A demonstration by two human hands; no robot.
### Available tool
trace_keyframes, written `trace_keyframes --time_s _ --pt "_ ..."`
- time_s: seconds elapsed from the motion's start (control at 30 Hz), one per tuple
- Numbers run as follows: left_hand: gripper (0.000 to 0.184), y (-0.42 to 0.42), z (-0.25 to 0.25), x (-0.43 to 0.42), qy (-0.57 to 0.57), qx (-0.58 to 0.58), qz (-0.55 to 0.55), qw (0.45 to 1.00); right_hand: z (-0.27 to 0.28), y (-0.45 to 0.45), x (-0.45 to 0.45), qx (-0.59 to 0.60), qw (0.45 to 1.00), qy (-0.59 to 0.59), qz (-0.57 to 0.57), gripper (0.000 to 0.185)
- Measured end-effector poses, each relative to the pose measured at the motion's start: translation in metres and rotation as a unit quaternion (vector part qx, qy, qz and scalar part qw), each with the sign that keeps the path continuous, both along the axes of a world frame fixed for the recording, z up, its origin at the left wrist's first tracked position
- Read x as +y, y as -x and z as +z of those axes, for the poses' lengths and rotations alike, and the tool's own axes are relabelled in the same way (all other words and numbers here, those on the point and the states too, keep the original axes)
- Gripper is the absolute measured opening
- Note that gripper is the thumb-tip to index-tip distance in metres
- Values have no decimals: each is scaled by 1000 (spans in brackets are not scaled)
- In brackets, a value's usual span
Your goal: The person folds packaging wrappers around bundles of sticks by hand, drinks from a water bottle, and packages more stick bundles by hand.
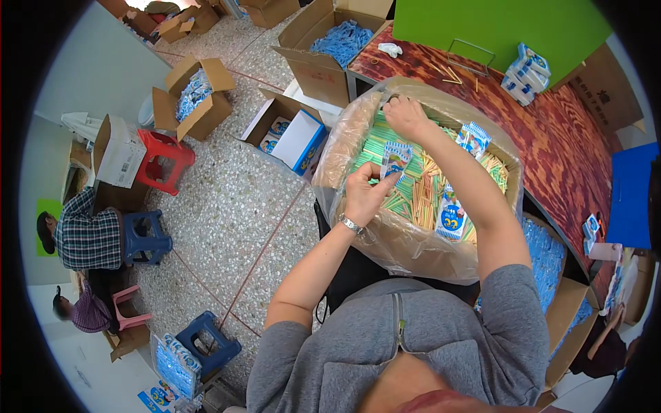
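A small blue-and-white printed packet [396, 158] is pinched between the thumb and fingers of my left hand [366, 194], above a large plastic-lined box [339, 155]. Thin green, yellow and pinkish sticks [422, 193] fill this box. At its far edge my right hand [407, 117] reaches down to the sticks with its fingers bent; what they hold, if anything, is hidden. Two more printed packets lie on the sticks, one [474, 140] beyond my right forearm and one [451, 215] nearer my body.
A reddish wooden table [558, 148] with stacked packets [527, 74] adjoins the box. Left of it stand an open blue-white carton [310, 146] and cardboard boxes [206, 113] of packets. Two people [89, 234] sit at the far left near stools [146, 237].
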State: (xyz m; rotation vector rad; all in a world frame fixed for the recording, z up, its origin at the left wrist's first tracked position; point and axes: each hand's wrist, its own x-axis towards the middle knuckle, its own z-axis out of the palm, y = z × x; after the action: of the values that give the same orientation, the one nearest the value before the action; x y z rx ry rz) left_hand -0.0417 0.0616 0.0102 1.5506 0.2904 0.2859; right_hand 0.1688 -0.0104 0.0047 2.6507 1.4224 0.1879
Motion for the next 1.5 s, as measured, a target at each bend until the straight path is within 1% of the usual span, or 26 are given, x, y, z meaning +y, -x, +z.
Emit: trace_keyframes --time_s 0.1,0.13,0.2,0.27,0.3,0.37,0.4,0.53,0.63,0.73,0.8,0.9,1.0,1.03,1.1,1.13,1.2,1.23,1.3,1.33,1.37,1.43,1.47,1.5 --pt "19 0 1 0 7 -9 18 1000 29 1 -13 85 996 7 -31 19" --pt "19 0 3 0 6 -13 26 1000 46 5 -20 148 987 -43 -34 17" --pt "19 0 6 1 -11 -23 38 999 83 18 -39 272 951 -142 -41 19" --pt "19 -3 7 2 -40 -38 50 997 117 28 -62 365 913 -178 -26 22" --pt "19 -3 6 3 -73 -44 55 995 130 34 -72 411 890 -196 -20 24" --pt "19 -6 4 3 -139 -56 66 987 149 49 -88 410 894 -182 15 25" --pt "18 -9 9 0 -178 -88 93 976 156 56 -95 409 895 -175 34 26" --pt "18 -10 14 -5 -230 -124 100 960 171 75 -101 280 947 -121 101 26" --pt "19 -12 11 -6 -263 -154 98 947 180 79 -99 265 961 -34 71 25" --pt "18 -12 13 -5 -319 -191 95 923 174 77 -99 229 970 55 65 26" --pt "19 -13 13 -6 -355 -218 93 905 179 79 -97 214 970 92 70 29" --pt "19 -14 16 -9 -382 -247 73 888 185 83 -92 193 971 123 66 34" --pt "18 -18 18 -13 -357 -274 60 891 199 91 -84 174 972 146 58 41" --pt "18 -19 18 -16 -338 -267 56 900 203 93 -83 167 972 154 55 44" --pt "18 -20 17 -21 -299 -253 49 919 195 85 -102 136 983 24 118 53" --pt "17 -22 13 -21 -263 -233 25 936 189 82 -112 120 981 -41 149 59" --pt "15 -27 4 -24 -188 -191 -27 963 175 82 -122 78 977 -105 168 68" --pt "16 -30 3 -29 -162 -192 -31 968 170 84 -126 57 973 -136 175 73" --pt "21 -34 6 -39 -110 -191 -41 975 162 98 -131 177 966 -150 111 71" --pt "32 -35 10 -40 -154 -192 -63 967 160 103 -133 236 956 -157 78 70" --pt "37 -34 15 -43 -145 -179 -77 970 154 101 -138 263 944 -192 56 65" --pt "49 -33 33 -51 -124 -156 -104 974 143 90 -154 311 914 -259 14 55" --pt "60 -34 33 -53 -172 -189 -84 963 142 88 -163 303 905 -298 -19 51" --pt "58 -35 33 -55 -200 -196 -75 957 134 83 -172 266 908 -321 -31 51"
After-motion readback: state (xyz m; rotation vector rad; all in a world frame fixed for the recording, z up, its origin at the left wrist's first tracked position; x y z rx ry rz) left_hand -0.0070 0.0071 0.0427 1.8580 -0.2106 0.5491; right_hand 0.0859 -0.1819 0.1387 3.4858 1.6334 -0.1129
